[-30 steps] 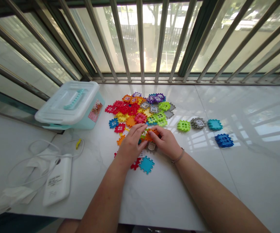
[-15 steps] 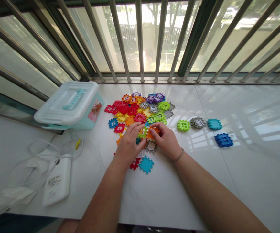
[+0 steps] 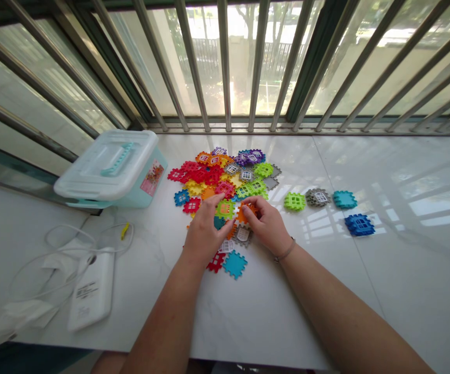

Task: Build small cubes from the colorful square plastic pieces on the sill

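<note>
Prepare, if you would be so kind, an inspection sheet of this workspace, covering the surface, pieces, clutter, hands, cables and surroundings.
Surface: white top, glossy, with a seam on the right.
Pieces: mixed-colour pile of toothed plastic pieces; to its right, a green stack, grey stack, turquoise stack and blue stack.
Clutter: lidded box, closed, far left; white device and crumpled white material, near left.
Hands: left hand at the pile, thumb and fingers apart; right hand gripping an orange piece.
Cables: white cable, loosely looped, with a yellow tag.
Surroundings: metal bars before a window.
</note>
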Demonstrator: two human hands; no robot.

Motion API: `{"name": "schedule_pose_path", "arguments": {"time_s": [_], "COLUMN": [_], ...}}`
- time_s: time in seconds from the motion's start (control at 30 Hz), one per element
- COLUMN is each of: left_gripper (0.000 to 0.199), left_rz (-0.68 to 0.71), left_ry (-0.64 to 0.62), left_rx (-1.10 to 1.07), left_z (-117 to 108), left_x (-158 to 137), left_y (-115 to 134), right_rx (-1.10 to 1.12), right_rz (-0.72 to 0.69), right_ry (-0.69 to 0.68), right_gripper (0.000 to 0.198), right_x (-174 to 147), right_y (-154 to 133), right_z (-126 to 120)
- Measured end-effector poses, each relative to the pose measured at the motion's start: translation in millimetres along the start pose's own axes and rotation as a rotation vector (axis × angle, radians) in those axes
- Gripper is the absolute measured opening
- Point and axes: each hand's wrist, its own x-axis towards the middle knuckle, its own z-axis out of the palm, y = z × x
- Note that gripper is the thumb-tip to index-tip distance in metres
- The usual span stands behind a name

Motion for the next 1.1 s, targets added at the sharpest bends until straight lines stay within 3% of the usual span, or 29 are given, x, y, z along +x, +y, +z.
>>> {"name": "schedule_pose_path", "arguments": {"time_s": [0.7,1.1], "left_gripper": [0.055,0.050], "left_rz": [0.118,0.124], "left_ry": [-0.092,-0.089], "left_rx": [-0.074,-0.069], "left_z": [-2.5,-3.0], "left_x": [2.6,3.2], "left_y": [1.9,2.5], "right_rx": [-0.020,0.110], "right_rz": [-0.051,0.016], "right_ry": [-0.014,-0.048], "right_gripper": [0.025,0.027], "right_x": [1.6,1.8], "right_y": [-2.3,0.4], "right_z": [-1.8,-4.1]}}
